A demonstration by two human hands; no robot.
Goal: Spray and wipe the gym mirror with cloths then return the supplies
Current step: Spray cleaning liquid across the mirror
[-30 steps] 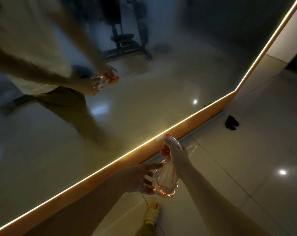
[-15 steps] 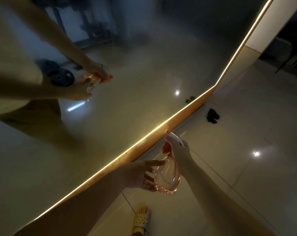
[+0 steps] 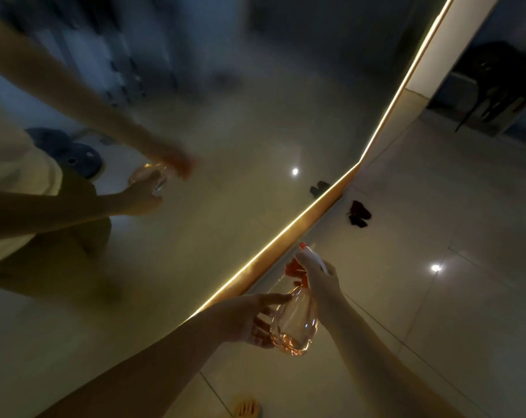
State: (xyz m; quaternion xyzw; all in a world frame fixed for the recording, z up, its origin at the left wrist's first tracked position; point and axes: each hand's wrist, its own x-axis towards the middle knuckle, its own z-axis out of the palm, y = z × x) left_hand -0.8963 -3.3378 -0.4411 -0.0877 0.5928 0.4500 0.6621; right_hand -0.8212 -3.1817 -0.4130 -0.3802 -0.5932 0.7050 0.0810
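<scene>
The right hand (image 3: 319, 279) holds the spray bottle (image 3: 295, 321) at its top. The fingers are clamped around the neck and the red and white spray head, and the nozzle points toward the mirror (image 3: 225, 131). The bottle is clear and pink, with a little liquid in its bottom. It is in the air above the floor (image 3: 436, 312), close to the lower edge of the mirror.

The left hand (image 3: 243, 318) is at the side of the bottle. Its fingers are apart and nearly straight, and they touch the body of the bottle; the first finger reaches up to the neck.

A glowing light strip (image 3: 286, 233) runs along the mirror's edge. The glass looks hazy, and it shows a blurred reflection of both arms with the bottle. A dark cloth (image 3: 358, 214) lies on the floor tiles, near the corner of the mirror and well apart from the hands. A light sandal (image 3: 246, 407) is at the bottom edge of the view.
</scene>
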